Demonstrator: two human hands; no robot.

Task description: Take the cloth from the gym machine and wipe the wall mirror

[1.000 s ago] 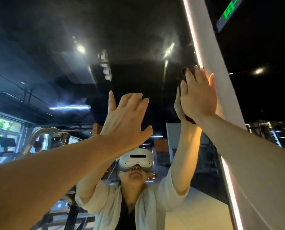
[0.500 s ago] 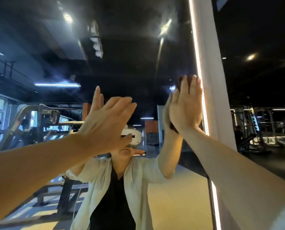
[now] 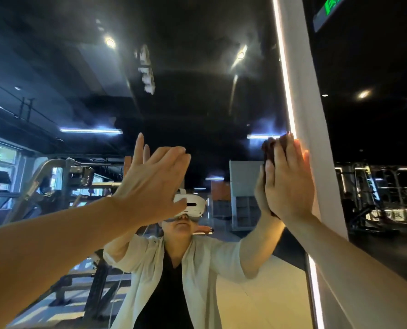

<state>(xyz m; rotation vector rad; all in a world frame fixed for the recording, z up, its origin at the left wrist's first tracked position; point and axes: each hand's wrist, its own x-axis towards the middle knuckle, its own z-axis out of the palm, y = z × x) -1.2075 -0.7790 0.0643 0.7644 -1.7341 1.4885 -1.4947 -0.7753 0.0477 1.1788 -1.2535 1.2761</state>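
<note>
Wiping is under way: cloth [image 3: 272, 148] is pressed flat to mirror [image 3: 197, 103] by right hand [image 3: 290, 181]; left hand [image 3: 154, 184] is spread, empty. Next, a firm sweep is called for.

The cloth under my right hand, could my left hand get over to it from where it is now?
Probably yes. The left hand is raised open near the mirror, nothing between it and the dark cloth the right hand presses flat.

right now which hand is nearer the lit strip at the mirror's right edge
Right. The right hand presses the dark cloth flat on the mirror, its fingertips beside the lit strip. The left hand is raised open, well to the left.
</note>
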